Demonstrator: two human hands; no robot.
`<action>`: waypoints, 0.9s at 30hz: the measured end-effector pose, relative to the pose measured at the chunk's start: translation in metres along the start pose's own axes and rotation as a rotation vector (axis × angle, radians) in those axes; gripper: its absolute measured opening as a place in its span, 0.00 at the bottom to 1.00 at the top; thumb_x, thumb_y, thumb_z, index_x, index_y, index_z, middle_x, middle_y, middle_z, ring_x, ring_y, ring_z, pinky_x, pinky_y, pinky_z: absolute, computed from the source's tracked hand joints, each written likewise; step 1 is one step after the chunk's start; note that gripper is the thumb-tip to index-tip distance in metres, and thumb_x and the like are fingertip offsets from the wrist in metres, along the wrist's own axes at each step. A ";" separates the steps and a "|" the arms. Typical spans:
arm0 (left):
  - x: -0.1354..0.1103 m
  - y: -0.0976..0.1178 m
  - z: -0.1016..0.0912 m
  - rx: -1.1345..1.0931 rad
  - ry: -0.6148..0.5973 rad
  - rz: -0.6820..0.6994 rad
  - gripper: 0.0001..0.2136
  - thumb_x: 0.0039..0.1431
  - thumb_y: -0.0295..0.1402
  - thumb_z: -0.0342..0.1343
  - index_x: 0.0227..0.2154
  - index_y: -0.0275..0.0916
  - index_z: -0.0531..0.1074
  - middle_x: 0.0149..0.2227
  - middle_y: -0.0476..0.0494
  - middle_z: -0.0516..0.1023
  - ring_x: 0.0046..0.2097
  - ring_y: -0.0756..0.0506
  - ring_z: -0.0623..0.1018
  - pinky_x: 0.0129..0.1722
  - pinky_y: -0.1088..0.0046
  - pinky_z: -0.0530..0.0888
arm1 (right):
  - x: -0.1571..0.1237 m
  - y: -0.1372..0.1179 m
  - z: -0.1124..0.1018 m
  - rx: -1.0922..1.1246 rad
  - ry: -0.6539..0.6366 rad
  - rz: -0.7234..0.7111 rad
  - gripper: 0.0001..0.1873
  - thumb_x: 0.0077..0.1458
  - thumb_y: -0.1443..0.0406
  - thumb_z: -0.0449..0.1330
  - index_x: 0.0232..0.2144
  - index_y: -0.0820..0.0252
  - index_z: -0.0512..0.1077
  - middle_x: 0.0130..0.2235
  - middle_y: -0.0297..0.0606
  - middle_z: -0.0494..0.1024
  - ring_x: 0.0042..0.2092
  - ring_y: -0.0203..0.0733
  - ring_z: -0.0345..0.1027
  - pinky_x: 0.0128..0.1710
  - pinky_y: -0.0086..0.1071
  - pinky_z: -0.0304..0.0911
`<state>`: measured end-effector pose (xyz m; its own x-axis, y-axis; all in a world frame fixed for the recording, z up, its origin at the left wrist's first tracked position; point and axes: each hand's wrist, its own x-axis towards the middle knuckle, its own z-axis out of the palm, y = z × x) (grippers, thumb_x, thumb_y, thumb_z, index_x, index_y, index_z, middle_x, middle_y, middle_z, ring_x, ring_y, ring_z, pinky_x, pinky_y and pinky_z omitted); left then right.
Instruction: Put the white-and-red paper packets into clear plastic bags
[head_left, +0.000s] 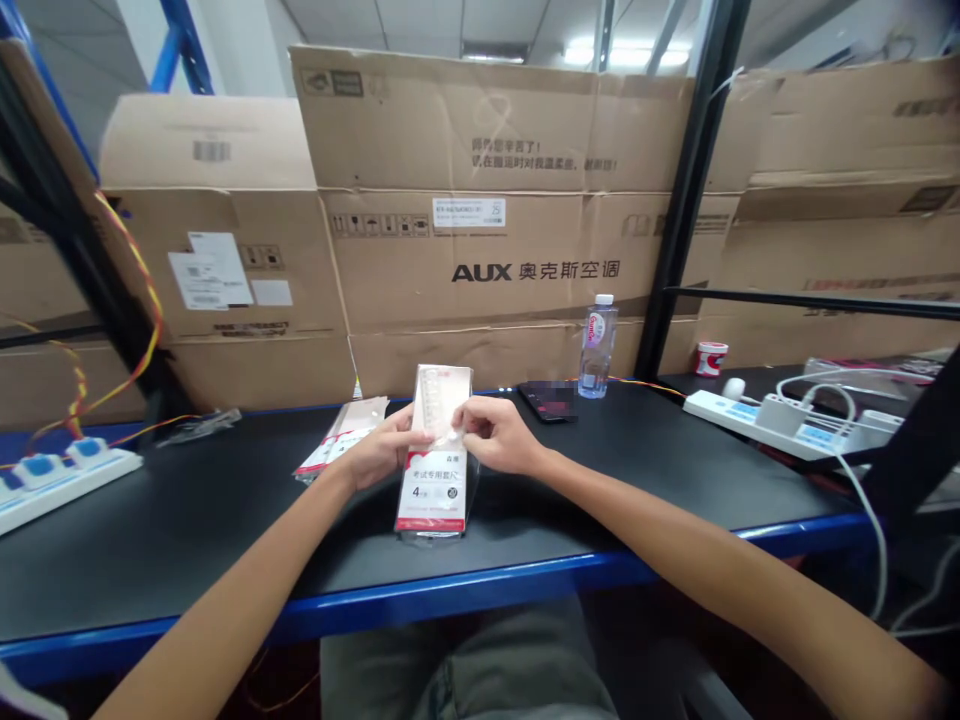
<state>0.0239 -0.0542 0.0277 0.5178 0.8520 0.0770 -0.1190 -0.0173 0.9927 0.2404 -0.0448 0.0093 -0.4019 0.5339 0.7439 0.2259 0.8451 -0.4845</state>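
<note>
Over the black desk, a clear-wrapped ruler set package point(433, 492) with a white and red label is held upright. Through its upper part a pale clear ruler shows. My left hand point(381, 447) grips the package by its left side, thumb lying across the front. On the right side, my right hand point(496, 432) is closed in a pinch at the package's edge; what lies between those fingertips is too small to tell. Further left, partly behind my left hand, more ruler set packages point(341, 438) lie on the desk in a small pile.
A water bottle point(597, 348) and a dark phone point(549, 400) are at the back of the desk point(600, 490). Power strips point(795, 428) with white cables sit right, another power strip point(71, 482) left. A cardboard wall point(510, 300) closes the back; a red-white tub point(711, 359) stands right.
</note>
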 end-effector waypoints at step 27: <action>0.002 0.000 -0.003 -0.081 0.109 0.030 0.21 0.52 0.32 0.65 0.50 0.35 0.74 0.40 0.37 0.83 0.33 0.44 0.81 0.35 0.68 0.76 | 0.005 0.006 0.002 0.278 0.180 0.260 0.16 0.48 0.55 0.67 0.35 0.59 0.70 0.40 0.35 0.73 0.32 0.33 0.68 0.30 0.28 0.66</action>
<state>0.0222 -0.0509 0.0281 0.4183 0.9036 0.0921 -0.2036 -0.0055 0.9790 0.2382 -0.0373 0.0096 -0.1961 0.7457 0.6368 0.0411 0.6551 -0.7545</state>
